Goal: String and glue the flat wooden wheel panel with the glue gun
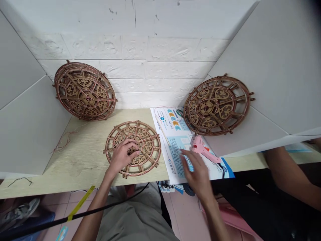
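A round brown openwork disc with scroll-shaped cut-outs lies flat on the table in front of me. Thin coppery wire runs along its rings and loops near its centre. My left hand rests over the disc's left-centre part, fingers bent, with a gap between thumb and forefinger. Over a printed sheet to the right, my right hand is slightly blurred, thumb and fingers apart, holding nothing I can see. Just beyond it lies a pink glue gun on the sheet.
Similar discs lean at the back left and against the right-hand panel. A thin pale stick lies on the sheet. Loose wire lies at left. A black cord crosses before me. Another person's arm is at right.
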The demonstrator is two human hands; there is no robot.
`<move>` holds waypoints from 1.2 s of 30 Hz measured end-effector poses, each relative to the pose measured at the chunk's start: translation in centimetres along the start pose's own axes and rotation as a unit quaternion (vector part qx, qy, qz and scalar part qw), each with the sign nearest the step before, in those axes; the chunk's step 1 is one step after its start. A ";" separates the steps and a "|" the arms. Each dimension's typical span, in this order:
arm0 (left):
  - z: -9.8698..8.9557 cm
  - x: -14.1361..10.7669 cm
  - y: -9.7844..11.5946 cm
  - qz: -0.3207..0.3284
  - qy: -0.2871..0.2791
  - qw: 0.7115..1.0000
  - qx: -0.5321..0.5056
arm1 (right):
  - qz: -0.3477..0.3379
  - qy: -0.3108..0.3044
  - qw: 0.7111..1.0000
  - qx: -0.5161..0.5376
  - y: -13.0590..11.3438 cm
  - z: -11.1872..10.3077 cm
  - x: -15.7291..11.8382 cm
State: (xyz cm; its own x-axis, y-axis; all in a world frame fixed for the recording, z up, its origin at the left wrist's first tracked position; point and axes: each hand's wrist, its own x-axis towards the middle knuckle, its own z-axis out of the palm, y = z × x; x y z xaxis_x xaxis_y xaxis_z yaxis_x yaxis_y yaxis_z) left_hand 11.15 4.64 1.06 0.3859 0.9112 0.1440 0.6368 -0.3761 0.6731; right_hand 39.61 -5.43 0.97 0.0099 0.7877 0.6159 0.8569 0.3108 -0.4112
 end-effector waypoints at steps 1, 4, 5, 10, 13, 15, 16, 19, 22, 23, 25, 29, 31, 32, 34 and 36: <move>0.0 0.0 0.1 -0.004 0.004 1.000 -0.001 | -0.011 -0.030 0.999 0.039 -1.5 1.3 0.7; 0.1 0.1 0.2 -0.012 0.012 1.000 -0.012 | -0.056 -0.096 0.989 0.095 -4.4 5.1 2.2; 0.1 0.2 0.3 -0.013 0.014 1.000 -0.017 | -0.063 -0.114 0.987 0.096 -4.9 6.0 2.5; 0.0 0.4 0.4 -0.019 0.020 0.999 -0.034 | -0.068 -0.144 0.986 0.058 -4.9 7.8 2.6; 0.1 0.4 0.4 -0.019 0.028 0.999 -0.028 | -0.074 -0.147 0.985 0.050 -4.8 7.8 2.3; 0.1 0.3 0.2 -0.013 0.031 0.999 -0.030 | -0.073 -0.143 0.986 0.047 -4.9 7.9 2.2; 0.0 0.3 0.2 -0.008 0.030 0.999 -0.034 | -0.071 -0.139 0.987 0.046 -4.9 8.0 2.1; -0.2 0.2 -0.1 0.006 0.016 0.999 -0.052 | -0.064 -0.123 0.989 0.049 -5.0 8.4 1.9; -0.6 0.2 -0.1 0.013 -0.001 0.998 -0.054 | -0.053 -0.112 0.991 0.056 -5.0 8.7 1.9; -0.7 0.2 -0.1 0.013 -0.007 0.999 -0.050 | -0.048 -0.108 0.991 0.058 -5.1 8.8 1.9; -1.0 0.3 0.0 0.011 -0.023 0.999 -0.032 | -0.038 -0.103 0.992 0.063 -5.1 9.0 2.0; -1.4 0.5 0.3 0.023 -0.049 0.998 0.024 | -0.031 -0.097 0.992 0.075 -4.9 9.2 2.1; -1.6 0.5 0.4 0.031 -0.054 0.997 0.039 | -0.033 -0.094 0.992 0.081 -4.8 9.3 2.0; -1.6 0.5 0.4 0.034 -0.055 0.997 0.042 | -0.034 -0.095 0.991 0.084 -4.8 9.3 2.0; -1.7 0.5 0.5 0.038 -0.054 0.997 0.049 | -0.033 -0.098 0.991 0.087 -4.7 9.3 2.0; -1.8 0.5 0.6 0.042 -0.056 0.995 0.065 | -0.028 -0.099 0.991 0.089 -4.6 9.4 1.9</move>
State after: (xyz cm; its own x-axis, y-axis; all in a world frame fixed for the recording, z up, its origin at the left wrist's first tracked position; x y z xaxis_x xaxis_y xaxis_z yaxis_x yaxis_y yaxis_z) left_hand 10.55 5.18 2.79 0.5082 0.8543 0.1090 0.6778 -0.4748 0.5614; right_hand 30.84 -0.35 -2.23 -0.1520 0.8503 0.5039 0.7486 0.4319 -0.5030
